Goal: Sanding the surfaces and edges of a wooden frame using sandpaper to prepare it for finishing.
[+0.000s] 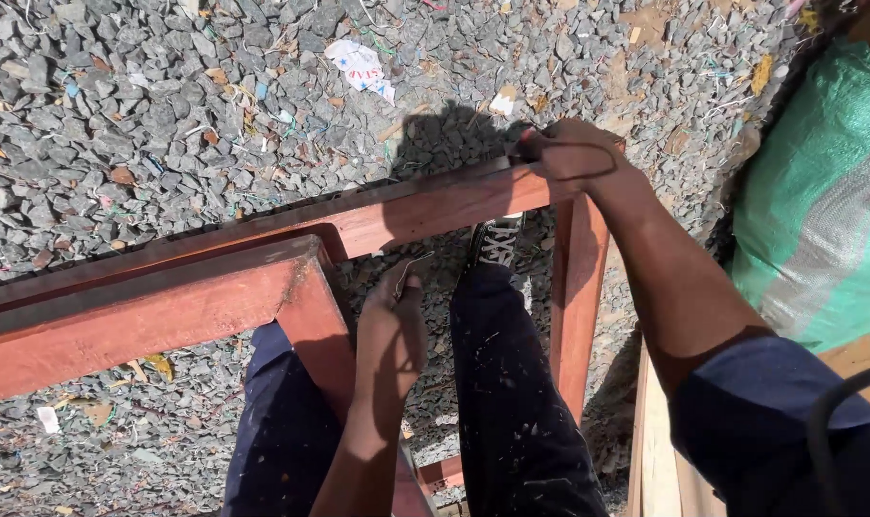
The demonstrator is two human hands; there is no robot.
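The wooden frame point(263, 278), reddish-brown and assembled from rails and legs, stands on loose grey gravel point(119, 115). Its long rails run from the left edge of view up toward the top centre; two uprights drop from them.

Left hand point(394, 330): positioned below the upper rail, just beside the inner upright. The fingers point(401, 287) are pinched narrowly on what appears to be a thin wire point(414, 263); the item is too small to identify with certainty.

Right hand point(569, 151): closed over the far corner of the frame where the top rail meets the right upright point(574, 287). A thin dark loop, possibly wire, lies across the back of the hand.

Progress, as a judgement: the frame joints appear already assembled; work at the far corner appears to be in hand and unfinished.

Clearance: the person's legs point(512, 383) in dark trousers stand inside the frame, between the uprights, limiting room there. A green woven sack point(818, 191) lies close along the right edge. The gravel to the left and top is open, scattered with paper scraps point(363, 67).
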